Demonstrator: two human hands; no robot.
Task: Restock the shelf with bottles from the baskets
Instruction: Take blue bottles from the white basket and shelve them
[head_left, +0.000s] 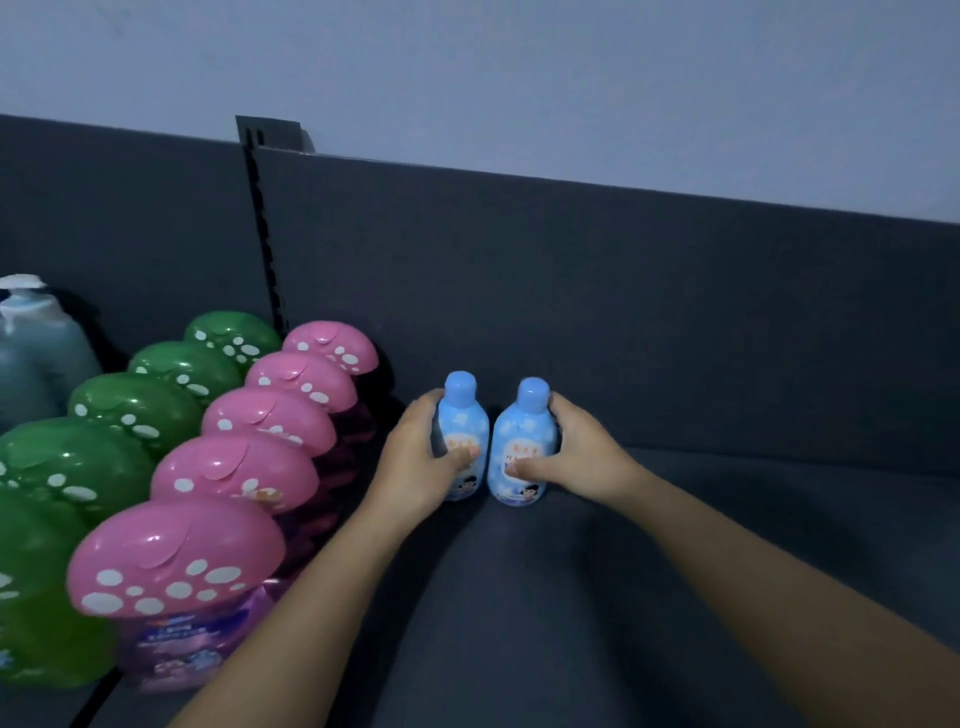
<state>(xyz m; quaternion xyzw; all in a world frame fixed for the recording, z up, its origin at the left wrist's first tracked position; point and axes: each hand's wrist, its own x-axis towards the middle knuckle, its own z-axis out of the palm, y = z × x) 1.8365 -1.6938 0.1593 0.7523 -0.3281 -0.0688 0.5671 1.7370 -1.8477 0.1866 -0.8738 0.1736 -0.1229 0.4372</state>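
Green caps (104, 415) and pink caps (249, 467) line the shelf (727, 519) in two rows on my left. Beside them my left hand (415, 467) is wrapped around one blue bottle (464, 421). My right hand (576, 457) is wrapped around the other bottle (522, 436), both upright, nearly touching, near the back panel (623, 312).

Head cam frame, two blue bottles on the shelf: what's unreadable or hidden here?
- Baskets: not in the head view at all.
- Label text on the left blue bottle and right blue bottle: too small, partly under the thumbs of the left hand and right hand.
- Whether the bottles' bases rest on the shelf: too dim.
- Green-capped bottles: cut off by the left edge, blurred.
- Pink-capped bottles: bodies hide each other.
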